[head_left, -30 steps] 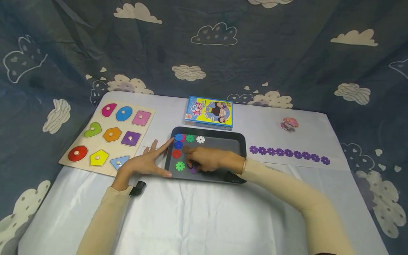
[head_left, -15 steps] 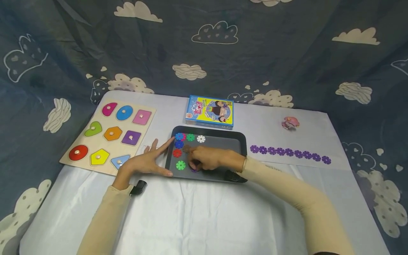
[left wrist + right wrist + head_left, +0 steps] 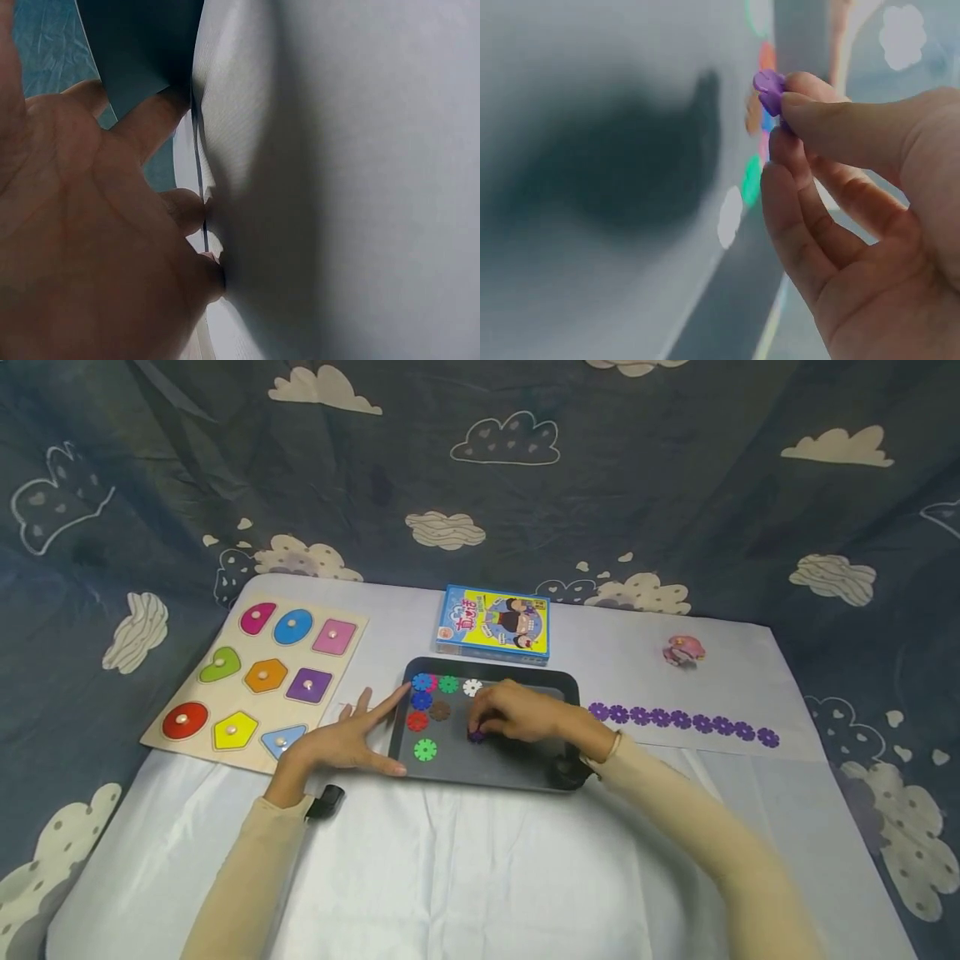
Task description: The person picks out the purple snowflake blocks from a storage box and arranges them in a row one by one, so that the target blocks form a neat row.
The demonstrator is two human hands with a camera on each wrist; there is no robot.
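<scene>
In the right wrist view, my right hand (image 3: 517,712) pinches a purple plastic snowflake disc (image 3: 768,90) between thumb and forefinger, above the dark grey tray (image 3: 457,768). My left hand (image 3: 335,747) is spread at the tray's left side, forefinger at its far left corner and thumb at its near left corner. Along the left part of the tray lie more snowflake discs: a light green disc (image 3: 425,750), a red disc (image 3: 417,721), a brown disc (image 3: 439,711) and several blue, pink and green ones. A white disc (image 3: 472,687) lies near the far rim.
A wooden knob puzzle board (image 3: 247,714) with coloured shapes lies to the left. Behind the tray is a blue and yellow box (image 3: 492,625). On the right, a row of purple snowflake discs (image 3: 680,720) stretches across a white sheet, with a small pink toy (image 3: 683,650) behind it.
My right hand has taken the purple disc from the near left part of the tray and moved right and away from me with it. The left hand stays in place.
</scene>
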